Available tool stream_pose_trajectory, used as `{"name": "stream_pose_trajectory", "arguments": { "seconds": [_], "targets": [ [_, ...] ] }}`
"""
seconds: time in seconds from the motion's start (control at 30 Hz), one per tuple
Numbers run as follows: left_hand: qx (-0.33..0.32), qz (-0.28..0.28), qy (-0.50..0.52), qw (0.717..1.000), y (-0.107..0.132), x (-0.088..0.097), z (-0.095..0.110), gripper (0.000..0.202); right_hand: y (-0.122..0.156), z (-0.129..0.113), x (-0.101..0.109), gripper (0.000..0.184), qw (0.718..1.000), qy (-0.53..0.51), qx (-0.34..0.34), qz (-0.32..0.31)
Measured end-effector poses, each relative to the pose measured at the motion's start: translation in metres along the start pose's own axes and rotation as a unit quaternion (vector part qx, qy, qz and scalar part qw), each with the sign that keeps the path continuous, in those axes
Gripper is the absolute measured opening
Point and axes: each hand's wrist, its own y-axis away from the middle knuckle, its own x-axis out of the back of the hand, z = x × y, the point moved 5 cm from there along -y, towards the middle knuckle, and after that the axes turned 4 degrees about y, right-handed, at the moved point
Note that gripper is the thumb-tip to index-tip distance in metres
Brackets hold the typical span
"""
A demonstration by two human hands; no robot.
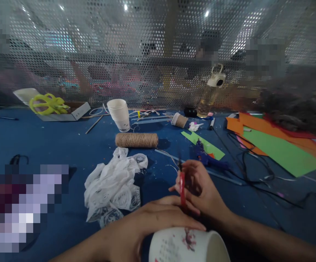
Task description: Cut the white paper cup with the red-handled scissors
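My left hand (149, 222) lies over the top of a white paper cup with a pink flower print (186, 245) at the bottom of the head view, fingers stretched along its side and holding it. My right hand (201, 191) is closed round red-handled scissors (182, 182), whose dark blades point up and away from me. Both hands are close together above the blue table (51, 145). A bundle of white lace (114, 187) lies just left of my hands.
A jute twine spool (136, 140), a stack of white cups (119, 114), a blue glue gun (207, 158) with black cable, green and orange paper sheets (280, 145), a water bottle (211, 92) and yellow scissors on a box (47, 103) lie about. A perforated metal screen (147, 54) backs the table.
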Motion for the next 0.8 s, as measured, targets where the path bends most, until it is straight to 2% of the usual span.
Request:
{"name": "stream_pose_trajectory", "arguments": {
  "seconds": [0.1,0.2,0.27,0.37,0.43,0.5,0.6,0.7,0.8],
  "targets": [
    [0.019,0.064,0.043,0.997,0.005,0.017,-0.004,0.064,-0.003,-0.012,0.016,0.042,0.995,-0.044,0.053,0.077],
    [0.117,0.142,0.057,0.981,0.010,0.037,-0.021,0.059,-0.006,-0.020,0.031,0.037,0.988,-0.046,0.086,0.117],
    [0.175,0.216,0.012,0.961,0.012,0.052,-0.032,0.048,-0.007,-0.023,0.038,0.035,0.986,-0.035,0.109,0.124],
    [0.216,0.312,-0.063,0.923,0.014,0.072,-0.038,0.043,-0.008,-0.019,0.040,0.037,0.989,-0.017,0.124,0.084],
    [0.224,0.349,-0.100,0.905,0.016,0.080,-0.037,0.046,-0.009,-0.013,0.038,0.041,0.992,0.020,0.121,0.030],
    [0.214,0.381,-0.153,0.886,0.019,0.088,-0.032,0.048,-0.007,-0.009,0.035,0.044,0.986,0.099,0.135,-0.018],
    [0.197,0.410,-0.208,0.866,0.025,0.095,-0.021,0.050,-0.004,-0.011,0.032,0.050,0.945,0.272,0.170,-0.063],
    [0.187,0.397,-0.145,0.887,0.026,0.093,-0.019,0.045,-0.003,-0.021,0.030,0.057,0.897,0.383,0.211,-0.060],
    [0.168,0.408,-0.079,0.894,0.027,0.085,-0.019,0.042,-0.005,-0.025,0.028,0.059,0.869,0.447,0.203,-0.064]
  ]
}}
